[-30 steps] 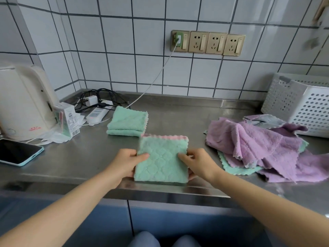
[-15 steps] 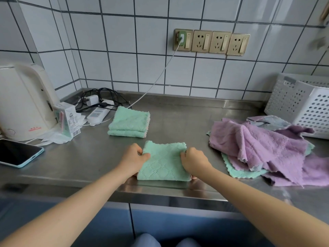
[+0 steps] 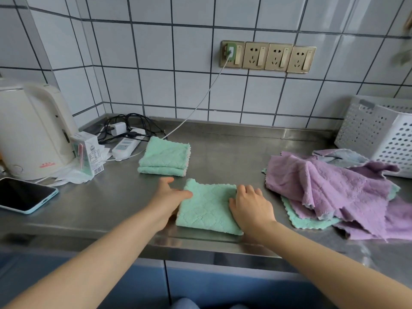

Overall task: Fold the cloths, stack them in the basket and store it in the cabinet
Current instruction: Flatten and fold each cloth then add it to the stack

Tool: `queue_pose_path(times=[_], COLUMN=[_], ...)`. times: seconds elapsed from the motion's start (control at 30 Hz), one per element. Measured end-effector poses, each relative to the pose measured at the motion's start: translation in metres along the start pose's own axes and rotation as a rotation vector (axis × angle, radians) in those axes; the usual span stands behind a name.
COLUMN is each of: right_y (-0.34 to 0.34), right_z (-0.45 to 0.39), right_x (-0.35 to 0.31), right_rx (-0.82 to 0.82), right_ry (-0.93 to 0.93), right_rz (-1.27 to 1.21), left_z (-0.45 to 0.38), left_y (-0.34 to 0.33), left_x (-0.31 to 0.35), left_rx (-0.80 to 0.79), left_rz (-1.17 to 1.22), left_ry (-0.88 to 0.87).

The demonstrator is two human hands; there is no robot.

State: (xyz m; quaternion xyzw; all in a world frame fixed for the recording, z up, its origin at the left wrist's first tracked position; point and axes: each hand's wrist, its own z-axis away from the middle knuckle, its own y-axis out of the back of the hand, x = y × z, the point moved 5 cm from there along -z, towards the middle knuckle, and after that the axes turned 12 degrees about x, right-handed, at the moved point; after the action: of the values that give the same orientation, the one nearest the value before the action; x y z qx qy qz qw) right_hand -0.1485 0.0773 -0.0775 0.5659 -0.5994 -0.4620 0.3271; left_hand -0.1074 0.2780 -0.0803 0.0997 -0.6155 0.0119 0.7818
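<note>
Steel counter (image 3: pixel 223 157), folded green cloth (image 3: pixel 208 208) now flat, both hands' grips loosened

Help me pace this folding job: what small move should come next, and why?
Probably lift the folded green cloth onto the folded green pile behind it. It lies flat and squared between the left hand and right hand, while the purple heap waits unfolded.

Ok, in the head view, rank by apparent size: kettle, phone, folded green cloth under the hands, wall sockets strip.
1. Kettle, largest, though cut off at the left edge.
2. Sockets strip and folded green cloth look about alike; distance from the camera differs, so unranked.
3. Phone, smallest, partly out of frame.
</note>
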Motion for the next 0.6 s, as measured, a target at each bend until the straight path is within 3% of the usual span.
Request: queue_pose_path(times=[0.1, 0.27, 0.33, 0.47, 0.6], right_y=[-0.002, -0.014, -0.017, -0.008, -0.003], right_z=[-0.002, -0.017, -0.026, -0.061, -0.119], right_x=[0.005, 0.009, 0.003, -0.037, -0.077], right_rx=[-0.024, -0.111, -0.131, -0.208, -0.073], right_ry=[-0.001, -0.116, -0.174, -0.314, -0.316], right_rz=[0.039, -0.067, -0.291, -1.019, -1.092], left_z=[-0.001, -0.011, -0.019, -0.056, -0.114], left_y=[-0.003, 0.002, 0.007, 0.023, 0.052], left_x=[-0.002, 0.011, 0.022, 0.053, 0.083], left_rx=[-0.031, -0.049, -0.049, -0.029, 0.07], left_rz=[0.279, 0.384, 0.45, 0.568, 0.538], left_ry=[0.186, 0.059, 0.01, -0.056, -0.109])
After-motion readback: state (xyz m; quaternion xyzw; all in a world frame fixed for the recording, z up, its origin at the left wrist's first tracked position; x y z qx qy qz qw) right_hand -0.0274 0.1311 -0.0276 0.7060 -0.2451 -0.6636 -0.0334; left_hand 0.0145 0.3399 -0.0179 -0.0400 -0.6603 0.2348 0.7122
